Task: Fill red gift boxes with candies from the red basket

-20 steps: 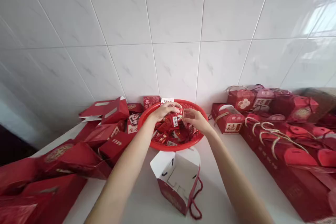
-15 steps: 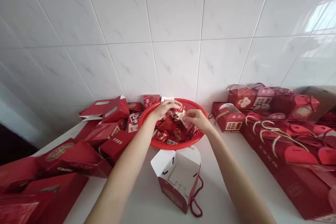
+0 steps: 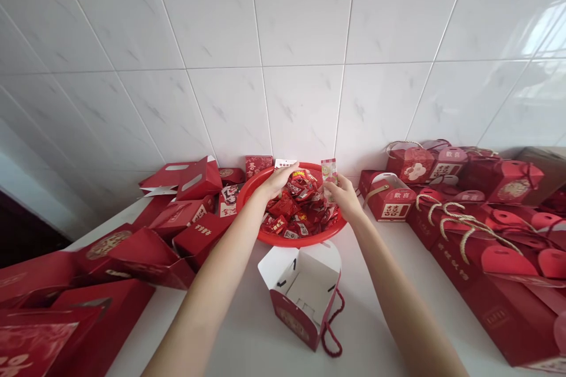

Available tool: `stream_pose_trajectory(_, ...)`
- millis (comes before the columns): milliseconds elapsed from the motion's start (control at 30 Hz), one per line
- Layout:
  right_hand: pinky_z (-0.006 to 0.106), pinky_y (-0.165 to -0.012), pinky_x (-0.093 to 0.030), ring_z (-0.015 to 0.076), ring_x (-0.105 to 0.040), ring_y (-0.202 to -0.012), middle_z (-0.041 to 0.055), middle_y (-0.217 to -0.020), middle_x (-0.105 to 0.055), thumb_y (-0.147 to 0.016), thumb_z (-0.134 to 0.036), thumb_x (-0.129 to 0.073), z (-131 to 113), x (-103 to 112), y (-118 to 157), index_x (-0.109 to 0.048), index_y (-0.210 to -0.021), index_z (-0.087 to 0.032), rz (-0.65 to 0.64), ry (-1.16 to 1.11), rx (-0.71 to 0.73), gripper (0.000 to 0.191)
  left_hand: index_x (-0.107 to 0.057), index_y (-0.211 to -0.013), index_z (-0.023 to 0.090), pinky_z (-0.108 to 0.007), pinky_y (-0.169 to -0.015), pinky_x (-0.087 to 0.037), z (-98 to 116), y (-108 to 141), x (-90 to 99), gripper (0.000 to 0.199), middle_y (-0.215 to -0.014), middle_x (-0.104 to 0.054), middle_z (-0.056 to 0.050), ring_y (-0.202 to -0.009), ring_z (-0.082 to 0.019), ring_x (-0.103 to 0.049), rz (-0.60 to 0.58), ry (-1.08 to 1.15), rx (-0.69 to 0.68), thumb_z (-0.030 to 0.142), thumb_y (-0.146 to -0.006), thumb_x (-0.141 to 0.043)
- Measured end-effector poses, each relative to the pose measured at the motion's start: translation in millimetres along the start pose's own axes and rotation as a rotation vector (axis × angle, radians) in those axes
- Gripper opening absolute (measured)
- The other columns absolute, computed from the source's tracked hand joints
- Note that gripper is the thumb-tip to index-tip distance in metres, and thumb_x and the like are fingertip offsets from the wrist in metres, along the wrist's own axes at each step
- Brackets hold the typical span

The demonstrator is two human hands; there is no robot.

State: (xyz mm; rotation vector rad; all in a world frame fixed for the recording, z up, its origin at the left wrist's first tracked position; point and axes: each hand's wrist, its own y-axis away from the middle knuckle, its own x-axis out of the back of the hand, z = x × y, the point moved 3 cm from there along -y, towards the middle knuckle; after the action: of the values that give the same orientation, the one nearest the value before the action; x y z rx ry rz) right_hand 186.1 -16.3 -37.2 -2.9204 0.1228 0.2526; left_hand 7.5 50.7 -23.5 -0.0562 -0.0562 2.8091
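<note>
A red plastic basket (image 3: 305, 241) full of red-wrapped sweets (image 3: 283, 207) stands near the wall. My right hand (image 3: 345, 195) pinches a pale pink and white candy packet (image 3: 329, 171), held upright over the basket's right side. Over the back left of the basket is my left hand (image 3: 279, 181), fingers stretched out next to a red packet with yellow lettering (image 3: 299, 175); it holds nothing visible. In front of the basket an open red gift box (image 3: 305, 294) shows its white inside, with a dark red cord handle at its right.
Red boxes and bags (image 3: 177, 218) lie piled on the left. On the right stand a red box with a handle (image 3: 389, 200), several closed boxes (image 3: 446, 165) and a large red carton (image 3: 481, 294) with rope-handled boxes. A tiled wall (image 3: 300, 106) rises behind.
My right hand has moved right and lifted the pale packet out from among the sweets. My left hand's fingers have straightened out. The view has shifted slightly.
</note>
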Motion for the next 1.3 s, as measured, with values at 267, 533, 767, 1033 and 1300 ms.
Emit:
stream_pose_trajectory(267,0.025,-0.046,-0.046,0.0157,-0.059,-0.051,-0.0032,-0.060,-0.064,-0.061,-0.032,-0.062,2,0,-1,-0.056,-0.076,-0.022,-0.014,-0.002,0.017,0.020,-0.079,-0.094,0.017,-0.035,-0.091,-0.050,4,5,-5.2,0.027,-0.091,-0.079,-0.008,-0.098,-0.025,-0.070,-0.072,-0.151,0.089,0.038,-0.091,-0.061)
stream_pose_trajectory(533,0.025,-0.049,-0.045,0.0159,-0.058,-0.054,-0.0037,-0.058,-0.062,-0.057,-0.027,-0.066,2,0,-2,-0.059,-0.074,-0.021,-0.035,0.004,0.014,0.020,-0.076,-0.106,0.018,-0.032,-0.088,-0.049,6,5,-7.3,0.043,-0.104,-0.078,-0.009,-0.105,-0.022,-0.066,-0.219,-0.215,0.048,0.008,-0.067,-0.060)
stream_pose_trajectory(767,0.025,-0.050,-0.043,0.0160,-0.057,-0.055,-0.0032,-0.058,-0.062,-0.059,-0.028,-0.064,5,2,-3,-0.059,-0.073,-0.021,-0.018,0.034,0.021,0.017,-0.078,-0.108,0.020,-0.027,-0.071,-0.049,-1,5,-18.0,0.052,-0.099,-0.077,-0.004,-0.084,-0.018,-0.065,-0.272,-0.529,0.012,0.009,-0.063,-0.053)
stream_pose_trajectory(1033,0.023,-0.050,-0.043,0.0140,-0.056,-0.055,-0.0039,-0.062,-0.064,-0.058,-0.027,-0.066,2,2,0,-0.061,-0.076,-0.021,-0.005,0.030,0.021,0.019,-0.081,-0.067,0.028,-0.028,-0.053,-0.045,-29,20,-52.0,0.022,-0.065,-0.074,0.000,-0.057,-0.021,-0.066,-0.725,-0.767,0.092,0.021,-0.047,-0.088)
stream_pose_trajectory(1300,0.022,-0.047,-0.043,0.0131,-0.057,-0.054,-0.0025,-0.064,-0.065,-0.062,-0.027,-0.065,3,3,-3,-0.059,-0.075,-0.020,0.094,-0.030,-0.037,0.015,-0.077,-0.063,0.020,-0.027,-0.054,-0.043,1,8,-33.7,0.027,-0.054,-0.065,0.000,-0.050,-0.015,-0.054,-0.339,-0.548,-0.146,0.046,-0.068,-0.080)
